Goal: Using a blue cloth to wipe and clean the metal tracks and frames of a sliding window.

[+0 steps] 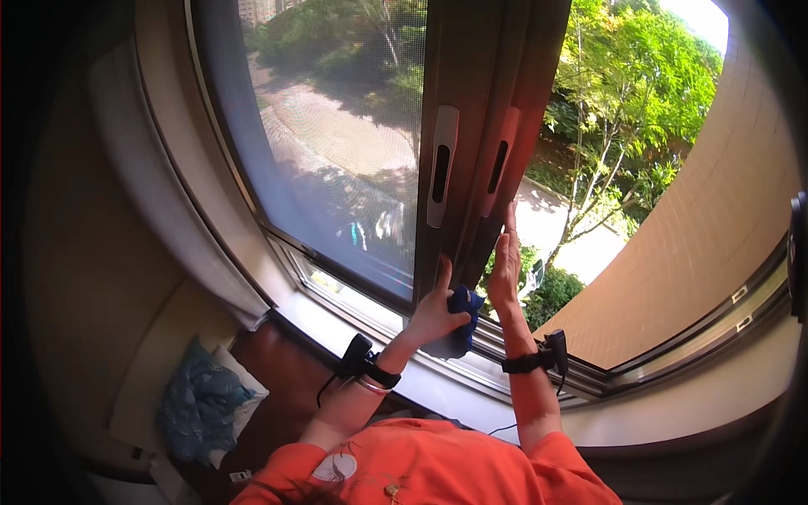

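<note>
My left hand [433, 315] is closed on a dark blue cloth [465, 307], with one finger pointing up along the dark frame of the screened sash [428, 261]. Part of the cloth hangs below the hand, over the sill. To the right, my right hand [505, 273] has its fingers stretched upward, side-on against the edge of the second sliding sash [526, 109]. Nothing shows in that hand. Two recessed oblong handles, a left one [442, 168] and a right one [501, 164], are set in the sashes above my hands.
The window is open on the right, with trees [623, 109] and paving outside. Metal tracks [682, 358] run along the pale sill [404, 383]. A light curtain [160, 168] hangs at the left. A bluish plastic bag [198, 404] lies on the reddish-brown floor [282, 366]. Each wrist wears a black strapped device.
</note>
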The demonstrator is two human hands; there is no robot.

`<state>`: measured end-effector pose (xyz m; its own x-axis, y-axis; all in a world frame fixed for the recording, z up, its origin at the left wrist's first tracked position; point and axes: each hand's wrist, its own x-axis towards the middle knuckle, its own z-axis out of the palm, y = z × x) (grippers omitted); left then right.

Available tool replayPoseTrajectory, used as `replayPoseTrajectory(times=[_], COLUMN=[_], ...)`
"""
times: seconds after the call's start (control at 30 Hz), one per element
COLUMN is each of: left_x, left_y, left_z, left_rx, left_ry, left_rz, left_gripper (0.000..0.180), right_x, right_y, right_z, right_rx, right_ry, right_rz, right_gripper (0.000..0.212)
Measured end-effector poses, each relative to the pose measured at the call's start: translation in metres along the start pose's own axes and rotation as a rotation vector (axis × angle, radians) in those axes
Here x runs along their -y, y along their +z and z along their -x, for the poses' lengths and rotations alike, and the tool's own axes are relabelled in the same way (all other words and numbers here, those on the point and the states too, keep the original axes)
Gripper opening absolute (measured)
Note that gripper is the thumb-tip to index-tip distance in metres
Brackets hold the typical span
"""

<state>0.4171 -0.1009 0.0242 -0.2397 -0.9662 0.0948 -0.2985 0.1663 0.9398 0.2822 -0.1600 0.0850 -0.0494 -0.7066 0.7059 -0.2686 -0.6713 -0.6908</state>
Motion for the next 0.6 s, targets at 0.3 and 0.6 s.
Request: replayPoseTrajectory(times=[0.3, 0.6], left_x=[0.009, 0.015], left_y=[0.031, 0.050], left_z=[-0.006, -0.005], left_rx=[0.028, 0.067], left_ry=[0.126, 0.121], left_rz=[0.031, -0.045], left_gripper=[0.098, 0.105], right_x=[0.017, 0.006], right_y=[0.021, 0.022], right_z=[0.005, 0.004], right_rx=[-0.062, -0.100], right_ry=[-0.088, 0.048], right_rz=[0.223, 0.261], right_gripper=[0.095, 0.079])
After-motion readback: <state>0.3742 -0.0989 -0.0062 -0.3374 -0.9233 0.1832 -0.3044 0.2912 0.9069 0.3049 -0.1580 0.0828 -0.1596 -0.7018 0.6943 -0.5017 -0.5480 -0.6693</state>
